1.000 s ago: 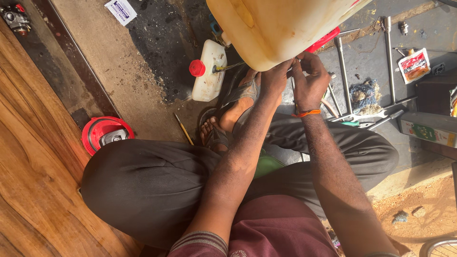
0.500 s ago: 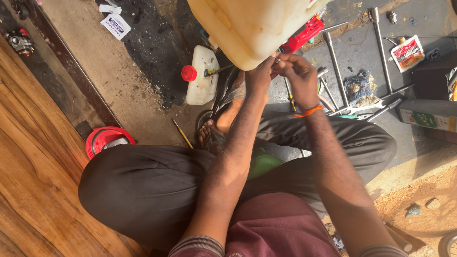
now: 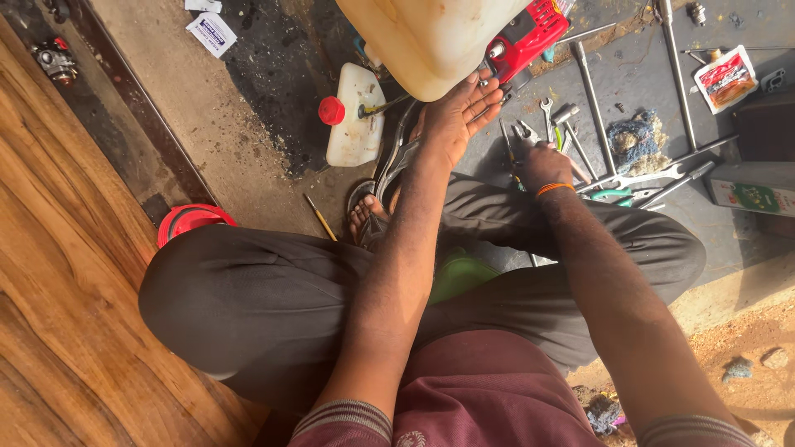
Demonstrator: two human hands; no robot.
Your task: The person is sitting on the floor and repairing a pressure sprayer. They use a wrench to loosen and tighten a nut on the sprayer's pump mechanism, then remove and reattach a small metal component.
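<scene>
The person sits on the floor (image 3: 248, 141) with knees bent, in dark trousers and a maroon shirt with striped cuffs. Between the legs a green bowl (image 3: 460, 275) shows a little. Near the left knee a red round cap (image 3: 192, 222) lies on the floor, just beside the wooden board (image 3: 66, 314) along the left edge. A thin stick (image 3: 320, 217) lies next to the foot in a sandal (image 3: 370, 217).

The left hand (image 3: 460, 116) is released, palm up, with spread fingers, and its fingertips touch the bottom of the big cream plastic tank (image 3: 431, 37) at the far edge of the view. The right hand (image 3: 546, 164), with an orange band at the wrist, is low over the tools on the dark floor; its fingers are curled around a small tool, but I cannot tell which one.

Just beside this hand lie several spanners (image 3: 548, 116) and pliers with green handles (image 3: 617, 195). Left of the left hand lies a small white tank with a red cap (image 3: 354, 124). Behind the cream tank a red engine part (image 3: 530, 35) is seen. Farther right are long metal rods (image 3: 592, 91), a bundle of blue thread (image 3: 633, 139) and a small red packet (image 3: 725, 79).
</scene>
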